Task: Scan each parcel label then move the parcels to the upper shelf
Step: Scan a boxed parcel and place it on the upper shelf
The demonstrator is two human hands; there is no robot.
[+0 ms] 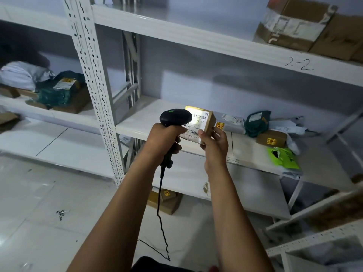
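Observation:
My left hand (pixel 164 139) grips the handle of a black corded barcode scanner (pixel 175 117), whose head points right at a small brown cardboard parcel (pixel 208 122). My right hand (pixel 215 143) holds that parcel from below, tilted with its white label toward the scanner; bright scanner light falls on the label. The parcel hangs just above the middle shelf (pixel 137 122). The upper shelf (pixel 196 32), marked 2-2, carries two large cardboard boxes (pixel 306 26) at its right end.
More parcels lie at the right of the middle shelf: a dark green bag (pixel 256 122), a small brown box (pixel 272 138), white mailers, a lime green bag (pixel 283 156). A perforated upright (pixel 94 75) separates the left bay, holding bags and boxes. Boxes (pixel 166 201) sit on the floor below.

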